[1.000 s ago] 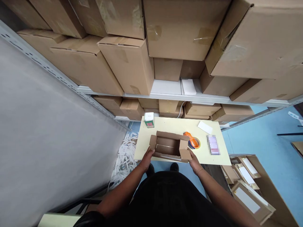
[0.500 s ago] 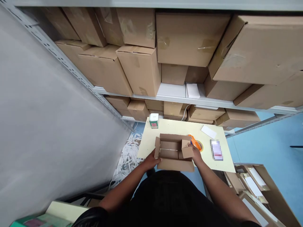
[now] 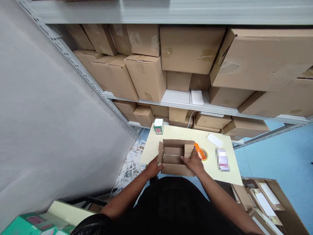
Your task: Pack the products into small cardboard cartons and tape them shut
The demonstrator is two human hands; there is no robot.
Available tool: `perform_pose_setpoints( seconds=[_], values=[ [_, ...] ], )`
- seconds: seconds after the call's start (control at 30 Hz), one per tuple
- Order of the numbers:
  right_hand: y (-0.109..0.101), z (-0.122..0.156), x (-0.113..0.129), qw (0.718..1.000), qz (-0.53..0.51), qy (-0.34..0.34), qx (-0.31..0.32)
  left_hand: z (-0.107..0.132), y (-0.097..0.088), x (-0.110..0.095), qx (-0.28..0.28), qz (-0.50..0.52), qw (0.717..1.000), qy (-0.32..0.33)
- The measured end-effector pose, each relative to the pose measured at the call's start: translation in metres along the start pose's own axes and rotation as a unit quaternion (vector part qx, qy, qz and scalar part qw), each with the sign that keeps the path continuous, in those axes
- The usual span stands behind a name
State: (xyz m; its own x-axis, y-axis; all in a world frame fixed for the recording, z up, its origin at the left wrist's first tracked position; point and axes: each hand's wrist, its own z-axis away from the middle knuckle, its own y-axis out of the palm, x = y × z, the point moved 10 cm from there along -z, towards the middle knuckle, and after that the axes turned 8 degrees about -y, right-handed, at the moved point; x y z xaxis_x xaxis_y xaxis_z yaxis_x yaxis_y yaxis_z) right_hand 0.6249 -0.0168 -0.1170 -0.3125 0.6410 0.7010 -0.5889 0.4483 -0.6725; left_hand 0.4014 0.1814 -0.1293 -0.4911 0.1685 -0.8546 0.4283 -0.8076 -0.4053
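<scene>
An open-topped cardboard box sits at the near edge of the cream table, its flaps up or folded outward. My left hand grips its left near corner, thumb over the near flap. At the right end, my right hand lies over the near corner and right flap, thumb reaching inside and fingers closed around the cardboard. Just right of that hand is an orange tape dispenser with a roll of tape. Inside, the box shows only its bare bottom with a seam along it.
A small green and white box stands at the table's far left. To the right lie a white card and a blurred-out flat item. Shelves of cardboard boxes rise behind. Shredded paper covers the floor at left.
My right hand has moved from the raised right flap onto the box's near right corner, and that flap now stands more folded back. The box has shifted slightly left.
</scene>
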Motion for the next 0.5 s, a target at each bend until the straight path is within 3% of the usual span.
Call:
perform_pose_setpoints(
  seconds=[0.13, 0.27, 0.4, 0.5],
  values=[
    [0.01, -0.021, 0.014, 0.997, 0.068, -0.025, -0.007, 0.0, 0.008, -0.009, -0.042, 0.048, 0.997, -0.041],
    [0.002, -0.03, 0.008, 0.996, 0.06, -0.061, 0.001, 0.003, 0.017, -0.015, -0.086, 0.062, 0.992, -0.063],
    [-0.015, -0.035, -0.016, 0.997, -0.048, -0.036, 0.039, 0.006, 0.021, -0.004, -0.136, 0.119, 0.977, -0.115],
    [-0.029, -0.037, -0.036, 0.982, -0.189, 0.019, 0.009, 0.008, 0.017, 0.003, -0.195, 0.146, 0.96, -0.135]
  ],
)
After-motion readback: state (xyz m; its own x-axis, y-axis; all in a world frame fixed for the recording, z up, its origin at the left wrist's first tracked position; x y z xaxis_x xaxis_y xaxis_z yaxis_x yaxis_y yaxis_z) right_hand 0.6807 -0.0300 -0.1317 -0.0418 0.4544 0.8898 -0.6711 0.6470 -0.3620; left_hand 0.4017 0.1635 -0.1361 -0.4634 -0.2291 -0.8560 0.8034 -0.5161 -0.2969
